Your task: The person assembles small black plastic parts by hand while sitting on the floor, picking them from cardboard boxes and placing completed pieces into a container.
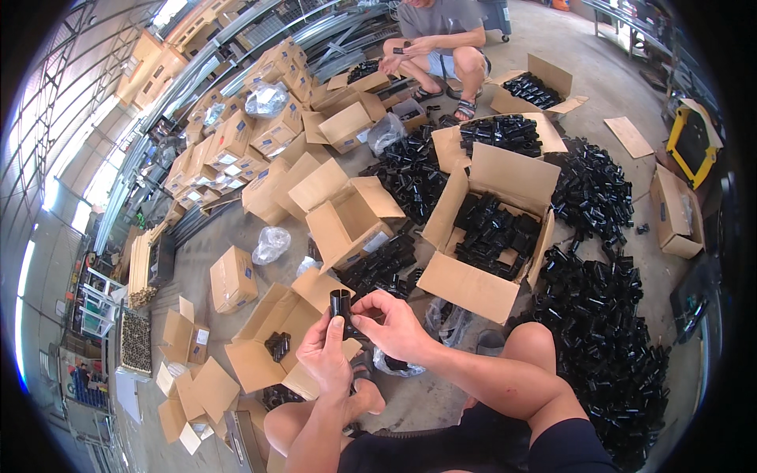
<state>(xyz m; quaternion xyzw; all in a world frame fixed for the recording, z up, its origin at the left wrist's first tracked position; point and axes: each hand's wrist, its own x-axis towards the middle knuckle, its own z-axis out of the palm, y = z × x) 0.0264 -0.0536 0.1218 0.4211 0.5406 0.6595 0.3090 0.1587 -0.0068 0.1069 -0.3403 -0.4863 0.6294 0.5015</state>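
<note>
Upright in my left hand (pixel 325 351) is a glossy black tubular fitting (pixel 341 303), its round mouth facing up. The left fingers wrap around its lower part. My right hand (pixel 388 322) pinches at the fitting's right side with thumb and forefinger; whatever small part it may hold there is hidden by the fingers. Below and left of my hands stands an open carton (pixel 260 335) with a few black fittings (pixel 277 345) inside. Ahead to the right, a larger open carton (pixel 469 276) is partly filled with black fittings (pixel 497 232).
Heaps of black fittings (pixel 607 331) cover the floor on my right and ahead. Clear plastic bags (pixel 272 245) lie among cartons. Stacked boxes (pixel 229 142) stand at the far left. A co-worker (pixel 441 39) sits at the back, handling a small black part. A yellow-framed object (pixel 690 150) stands far right.
</note>
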